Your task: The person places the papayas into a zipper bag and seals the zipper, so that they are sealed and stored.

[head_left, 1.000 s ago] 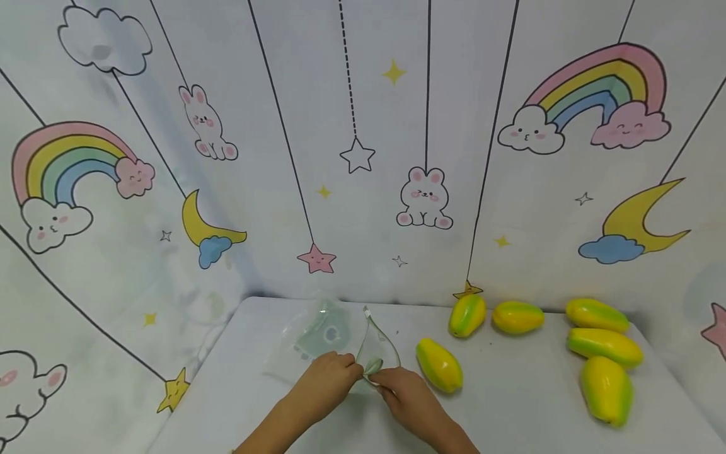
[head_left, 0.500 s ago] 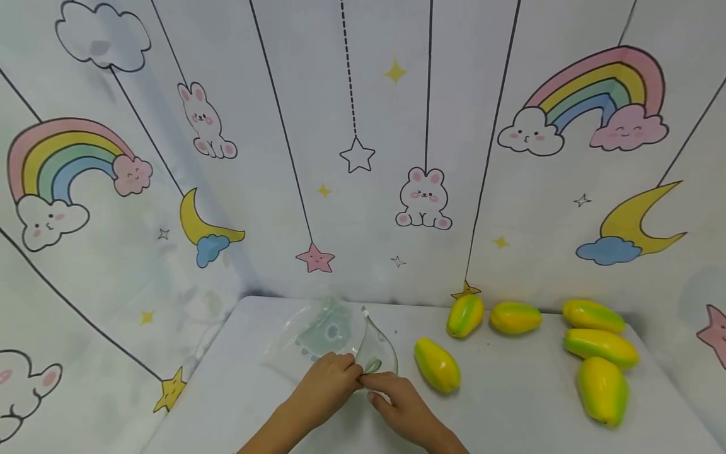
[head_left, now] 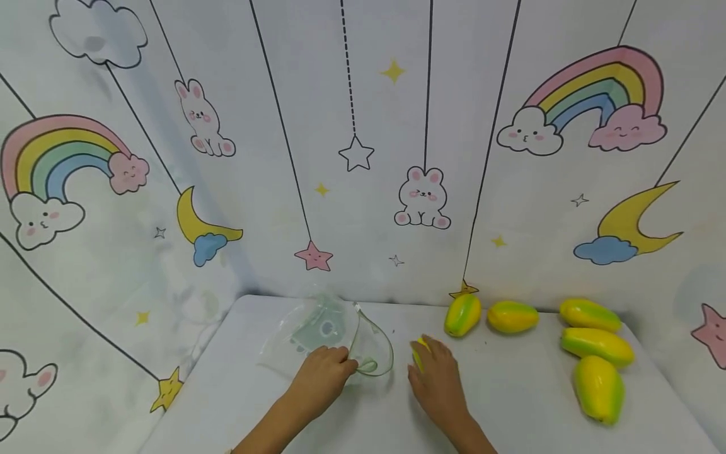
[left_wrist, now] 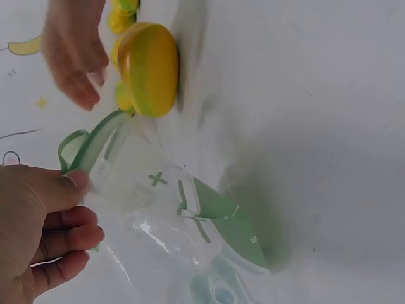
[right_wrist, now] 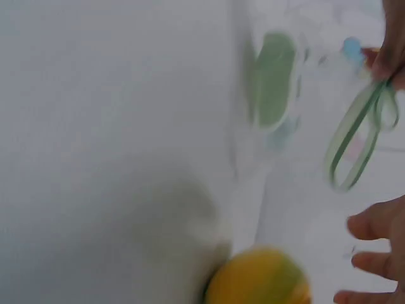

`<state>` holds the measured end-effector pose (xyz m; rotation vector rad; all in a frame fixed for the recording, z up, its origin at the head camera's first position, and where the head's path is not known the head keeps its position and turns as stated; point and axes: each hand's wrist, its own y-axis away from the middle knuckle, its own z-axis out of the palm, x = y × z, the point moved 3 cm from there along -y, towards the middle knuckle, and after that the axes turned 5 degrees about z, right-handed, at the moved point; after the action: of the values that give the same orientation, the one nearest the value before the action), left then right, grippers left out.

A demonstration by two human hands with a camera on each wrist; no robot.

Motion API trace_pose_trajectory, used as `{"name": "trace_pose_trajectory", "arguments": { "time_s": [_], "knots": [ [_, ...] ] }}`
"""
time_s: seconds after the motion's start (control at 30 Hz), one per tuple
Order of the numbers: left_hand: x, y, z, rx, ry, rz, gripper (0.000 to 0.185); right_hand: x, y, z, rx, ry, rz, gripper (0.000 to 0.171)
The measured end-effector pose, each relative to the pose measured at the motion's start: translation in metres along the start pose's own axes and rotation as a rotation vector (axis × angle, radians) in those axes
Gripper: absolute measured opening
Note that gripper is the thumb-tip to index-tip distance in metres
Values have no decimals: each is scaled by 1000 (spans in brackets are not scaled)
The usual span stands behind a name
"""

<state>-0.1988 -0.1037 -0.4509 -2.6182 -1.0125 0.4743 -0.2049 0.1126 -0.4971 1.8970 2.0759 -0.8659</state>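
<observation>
My left hand point(head_left: 323, 379) pinches the green rim of a clear plastic bag point(head_left: 317, 325) between thumb and fingers. The bag carries pale green prints, and its mouth gapes toward the right in the head view. A small green loop point(left_wrist: 73, 151) sticks up at the rim beside the left thumb point(left_wrist: 77, 179). My right hand point(head_left: 441, 378) hovers over a yellow-green papaya point(left_wrist: 152, 69), covering most of it in the head view. Its fingers point(right_wrist: 373, 263) are spread, with a gap between them and the papaya in the right wrist view.
Two papayas point(head_left: 513, 316) lie at the back of the white table point(head_left: 510, 403), right of centre. Several more point(head_left: 598, 347) are grouped at the far right. A white curtain point(head_left: 351, 208) with printed cartoons stands behind and left of the table.
My right hand has let go of the bag's rim and moved right to above the nearest papaya. My left hand keeps its hold on the rim, whose opening now stands rounder.
</observation>
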Motion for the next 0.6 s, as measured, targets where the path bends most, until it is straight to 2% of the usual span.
{"name": "trace_pose_trajectory", "arguments": {
  "time_s": [0.07,0.13,0.27,0.47,0.6],
  "knots": [
    [1,0,0,-29,1,-8,10,16,-6,-1,-20,82,48,55],
    [1,0,1,-58,0,-15,11,28,-10,-1,-88,102,81,61],
    [1,0,-2,-88,2,-22,13,42,-19,-4,-232,55,126,70],
    [-1,0,-5,-125,-4,-16,9,51,-29,-20,-377,-6,175,84],
    [-2,-1,-7,-136,-13,-11,9,59,-28,-25,-417,-62,193,85]
  ]
}}
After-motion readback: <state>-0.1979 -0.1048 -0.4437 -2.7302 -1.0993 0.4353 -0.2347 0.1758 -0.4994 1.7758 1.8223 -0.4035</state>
